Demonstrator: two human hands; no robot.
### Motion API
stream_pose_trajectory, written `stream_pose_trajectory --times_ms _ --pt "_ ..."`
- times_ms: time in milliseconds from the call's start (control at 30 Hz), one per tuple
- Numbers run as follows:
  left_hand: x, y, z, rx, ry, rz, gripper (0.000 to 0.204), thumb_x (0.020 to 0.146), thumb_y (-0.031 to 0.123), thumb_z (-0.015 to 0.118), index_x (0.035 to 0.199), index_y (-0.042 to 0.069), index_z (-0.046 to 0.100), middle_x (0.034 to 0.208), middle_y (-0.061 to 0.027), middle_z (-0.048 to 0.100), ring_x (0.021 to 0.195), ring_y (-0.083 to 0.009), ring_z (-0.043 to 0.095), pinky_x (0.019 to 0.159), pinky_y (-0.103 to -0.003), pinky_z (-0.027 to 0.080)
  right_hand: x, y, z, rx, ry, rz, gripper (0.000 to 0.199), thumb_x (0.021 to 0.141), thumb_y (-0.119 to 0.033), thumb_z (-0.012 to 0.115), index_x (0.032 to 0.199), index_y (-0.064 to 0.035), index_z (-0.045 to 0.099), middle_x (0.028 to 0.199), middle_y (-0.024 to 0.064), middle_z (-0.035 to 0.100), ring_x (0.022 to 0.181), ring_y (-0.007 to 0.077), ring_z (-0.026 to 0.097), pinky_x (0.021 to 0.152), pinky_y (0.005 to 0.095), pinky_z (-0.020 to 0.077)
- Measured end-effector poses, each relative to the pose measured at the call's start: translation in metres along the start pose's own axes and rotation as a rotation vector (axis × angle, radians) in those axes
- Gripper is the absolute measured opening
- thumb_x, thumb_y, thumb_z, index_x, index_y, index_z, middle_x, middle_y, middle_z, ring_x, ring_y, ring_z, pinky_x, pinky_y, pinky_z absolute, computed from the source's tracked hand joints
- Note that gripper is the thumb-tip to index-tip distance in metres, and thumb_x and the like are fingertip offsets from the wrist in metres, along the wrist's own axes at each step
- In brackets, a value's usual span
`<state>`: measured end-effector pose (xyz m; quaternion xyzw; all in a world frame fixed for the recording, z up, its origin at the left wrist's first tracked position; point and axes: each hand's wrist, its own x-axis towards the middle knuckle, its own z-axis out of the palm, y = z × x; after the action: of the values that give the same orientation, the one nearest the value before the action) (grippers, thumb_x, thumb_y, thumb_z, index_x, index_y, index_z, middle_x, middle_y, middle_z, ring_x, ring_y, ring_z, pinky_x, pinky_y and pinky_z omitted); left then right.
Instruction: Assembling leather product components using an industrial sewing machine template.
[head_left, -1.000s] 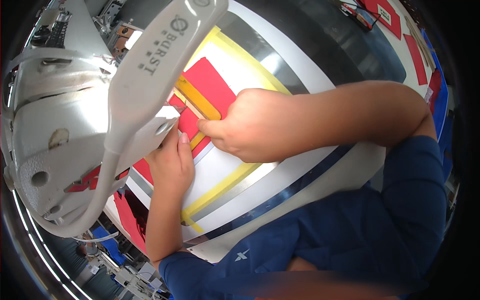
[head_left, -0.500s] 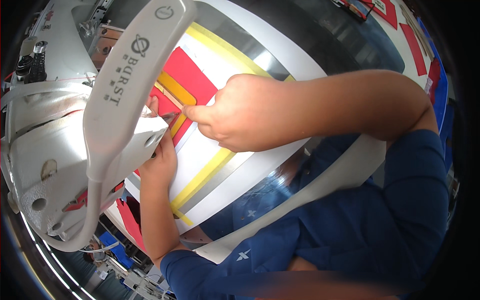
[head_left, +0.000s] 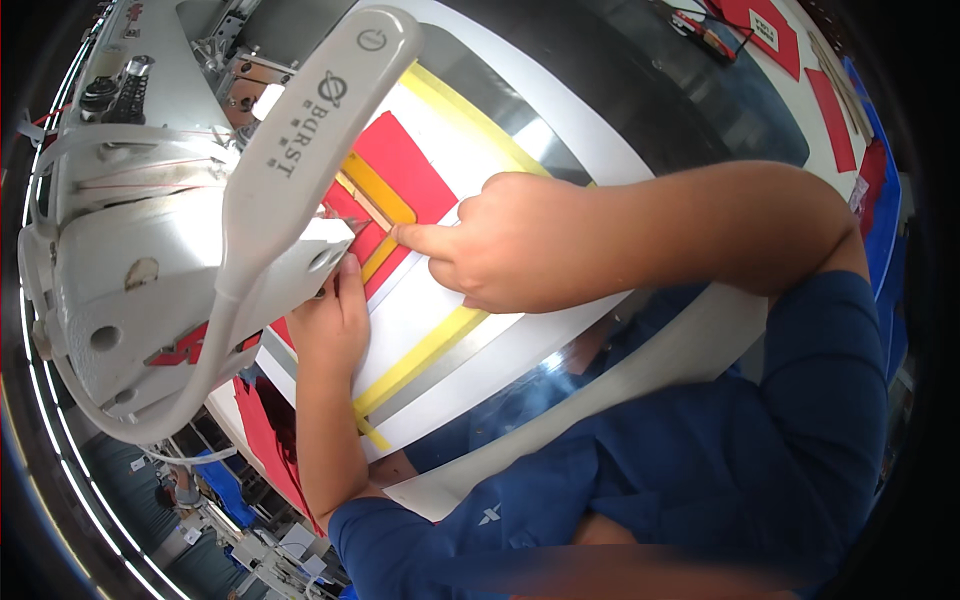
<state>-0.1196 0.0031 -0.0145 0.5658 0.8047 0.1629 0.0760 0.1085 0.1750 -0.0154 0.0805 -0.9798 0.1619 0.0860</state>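
I press my right hand [head_left: 510, 240], fingers curled with one pointing, and my flat left hand [head_left: 335, 320] on the red cloth [head_left: 405, 165] to keep it still by the sewing machine [head_left: 150, 250].

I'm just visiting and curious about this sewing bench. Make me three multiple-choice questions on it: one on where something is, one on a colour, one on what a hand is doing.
1. Where does the red fabric lie?
A. On the white template, beside the sewing machine
B. On the person's lap
C. Draped over the machine's top

2. What colour is the tape edging the white template?
A. Green
B. Yellow
C. Black

3. What is the right hand doing?
A. Holding scissors
B. Hanging clear of the table
C. Pressing down with the forefinger stretched out

Answers:
1. A, the red piece lies flat on the white template next to the sewing machine.
2. B, yellow strips run along the template's edges.
3. C, its forefinger points to the red fabric's edge while the left hand rests flat by the machine.
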Motion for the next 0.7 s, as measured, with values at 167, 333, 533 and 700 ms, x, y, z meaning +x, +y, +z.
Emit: stream_pose_trajectory --times_ms 167,333,533,700 --pt "-0.019 -0.069 -0.01 0.094 0.248 -0.343 0.043 0.106 0.033 0.062 0.125 -0.005 0.071 0.111 -0.0312 0.074 0.106 -0.0468 0.071 0.095 -0.05 0.053 -0.009 0.004 -0.007 -0.107 0.053 -0.085 0.028 0.095 -0.017 0.073 0.109 0.0078 0.074 0.096 0.0192 0.076 0.078 0.0252 0.077 0.066 0.0378 0.0623" --pt "-0.053 -0.206 -0.019 0.057 0.402 -0.221 0.047 0.107 0.039 0.069 0.124 -0.005 0.071 0.099 -0.0161 0.077 0.09 -0.0272 0.07 0.085 -0.039 0.054 -0.005 -0.007 -0.006 -0.134 -0.01 -0.153 0.022 0.094 -0.019 0.073 0.098 0.0024 0.075 0.104 0.018 0.075 0.081 0.0268 0.077 0.068 0.0386 0.0614" --pt "-0.043 -0.16 -0.023 -0.389 0.232 -0.5 0.045 0.105 0.009 0.068 0.145 -0.008 0.059 0.149 -0.0182 0.064 0.135 -0.0292 0.061 0.117 -0.043 0.044 -0.016 -0.037 -0.068 0.884 -0.206 -0.424 0.046 0.091 -0.047 0.08 0.086 -0.0028 0.068 0.083 0.01 0.07 0.074 0.0276 0.067 0.067 0.0395 0.053" --pt "-0.029 -0.131 -0.005 -0.636 0.399 -0.399 0.045 0.104 0.013 0.071 0.142 -0.009 0.06 0.147 -0.0161 0.065 0.133 -0.0252 0.059 0.114 -0.038 0.043 -0.049 -0.067 -0.123 1.251 -0.238 -0.701 0.046 0.087 -0.046 0.086 0.082 -0.0056 0.063 0.077 0.0054 0.065 0.07 0.0252 0.064 0.059 0.0364 0.0489"
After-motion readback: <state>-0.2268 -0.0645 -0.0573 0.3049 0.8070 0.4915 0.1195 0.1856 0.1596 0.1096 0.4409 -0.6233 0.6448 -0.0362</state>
